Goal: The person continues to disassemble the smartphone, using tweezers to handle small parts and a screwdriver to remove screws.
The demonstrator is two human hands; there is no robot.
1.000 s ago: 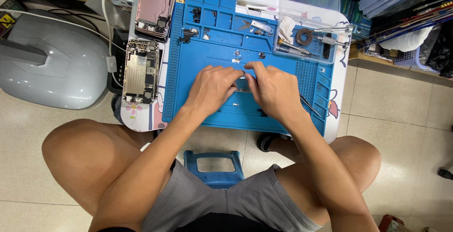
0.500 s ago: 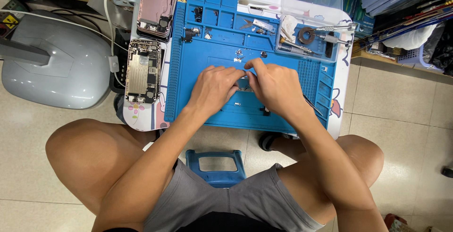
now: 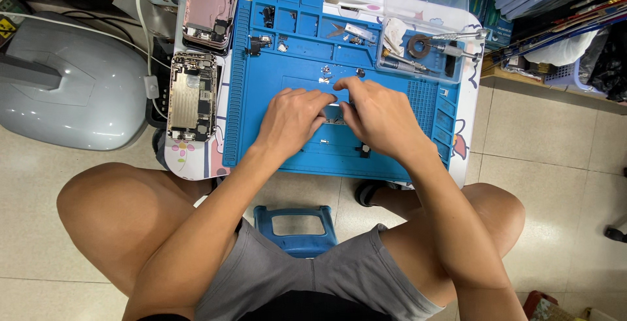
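Note:
My left hand (image 3: 294, 118) and my right hand (image 3: 379, 118) meet over the middle of a blue repair mat (image 3: 261, 131). Between their fingertips sits a small grey metal part (image 3: 334, 113), mostly hidden by the fingers; both hands pinch it. Tiny screws and bits (image 3: 324, 79) lie on the mat just beyond the hands. An opened phone body with bare circuitry (image 3: 192, 96) lies left of the mat, and a pink phone housing (image 3: 212, 4) lies above it.
A clear plastic tray (image 3: 424, 40) at the mat's far right holds screwdrivers and a ring. A grey rounded machine (image 3: 65, 79) stands on the floor at left. A blue stool (image 3: 297, 229) shows between my knees. Boxes and clutter fill the right.
Both hands stay on the small part at the mat's middle; the fingers have shifted only slightly.

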